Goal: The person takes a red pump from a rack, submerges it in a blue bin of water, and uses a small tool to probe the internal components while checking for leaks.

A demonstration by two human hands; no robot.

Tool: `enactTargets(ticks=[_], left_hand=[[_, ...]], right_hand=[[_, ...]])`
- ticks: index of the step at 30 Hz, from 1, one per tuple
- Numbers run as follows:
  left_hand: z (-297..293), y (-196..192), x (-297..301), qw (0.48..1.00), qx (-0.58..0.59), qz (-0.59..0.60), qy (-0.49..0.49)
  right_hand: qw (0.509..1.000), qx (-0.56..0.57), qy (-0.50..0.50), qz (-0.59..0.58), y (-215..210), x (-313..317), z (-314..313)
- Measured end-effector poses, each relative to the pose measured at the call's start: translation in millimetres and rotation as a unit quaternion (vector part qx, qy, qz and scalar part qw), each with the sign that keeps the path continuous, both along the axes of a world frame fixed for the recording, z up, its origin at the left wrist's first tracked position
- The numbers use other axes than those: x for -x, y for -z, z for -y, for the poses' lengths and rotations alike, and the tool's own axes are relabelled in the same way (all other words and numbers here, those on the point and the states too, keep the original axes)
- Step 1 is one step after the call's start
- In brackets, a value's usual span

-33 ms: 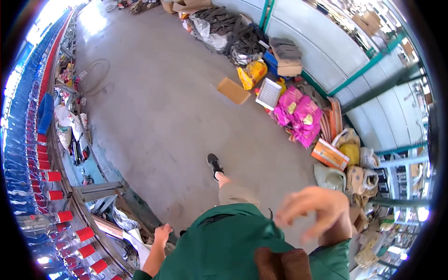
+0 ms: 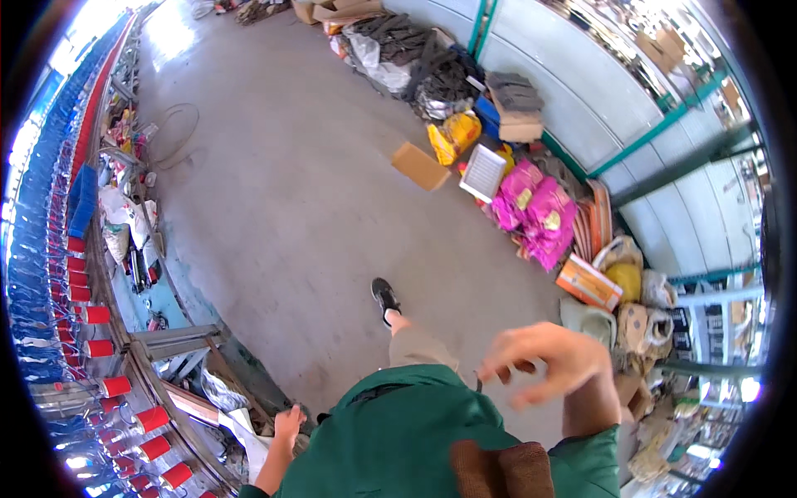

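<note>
My right hand (image 2: 544,365) hangs in the air in front of my body, to the right. Its fingers are curved and apart, and no object shows between them. Low on the left, my left hand (image 2: 289,422) is beside a metal frame stand (image 2: 174,339), its fingers loosely apart with nothing visible in them. I wear a green top (image 2: 390,432), and a brown ribbed cloth piece (image 2: 502,471) lies against it at the lower edge. One leg is stretched forward, its dark shoe (image 2: 383,299) on the grey floor (image 2: 274,207).
Along the left runs a long machine with red cylinders (image 2: 100,348) and a blue bin (image 2: 81,199). At right, pink bags (image 2: 544,216), an orange-white box (image 2: 589,282), a white tray (image 2: 482,173) and sacks line a panel wall (image 2: 564,75). A flat cardboard piece (image 2: 419,166) lies nearer the middle.
My right hand has shifted slightly up and to the left, and looks sharper. The view has moved a little. Nothing has been taken hold of or let go.
</note>
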State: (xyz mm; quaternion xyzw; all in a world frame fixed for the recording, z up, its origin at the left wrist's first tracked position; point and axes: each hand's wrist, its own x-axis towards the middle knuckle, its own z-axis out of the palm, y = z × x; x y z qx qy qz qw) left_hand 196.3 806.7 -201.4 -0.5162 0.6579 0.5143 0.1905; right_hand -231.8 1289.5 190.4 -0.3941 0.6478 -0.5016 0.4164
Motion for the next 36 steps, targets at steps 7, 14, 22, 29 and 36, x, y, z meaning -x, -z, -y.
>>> enactTargets(ticks=[7, 14, 22, 29, 36], left_hand=[[-2, -63, 0, 0.987, 0.085, 0.075, -0.112], [-19, 16, -39, 0.978, 0.104, 0.174, -0.053], [46, 53, 54, 0.964, 0.001, 0.173, -0.2], [249, 8, 205, 0.93, -0.026, -0.011, -0.367], [396, -17, 281, 0.893, 0.021, -0.088, -0.441]], right_hand=[[0.892, -0.303, 0.07, -0.33, 194, 148, 118], [0.949, -0.251, -0.071, -0.175, 298, 239, 244], [0.88, -0.46, 0.045, -0.104, 440, 302, 253], [0.81, -0.514, 0.219, 0.176, 426, 312, 304], [0.855, -0.485, 0.128, 0.132, 372, 377, 508]])
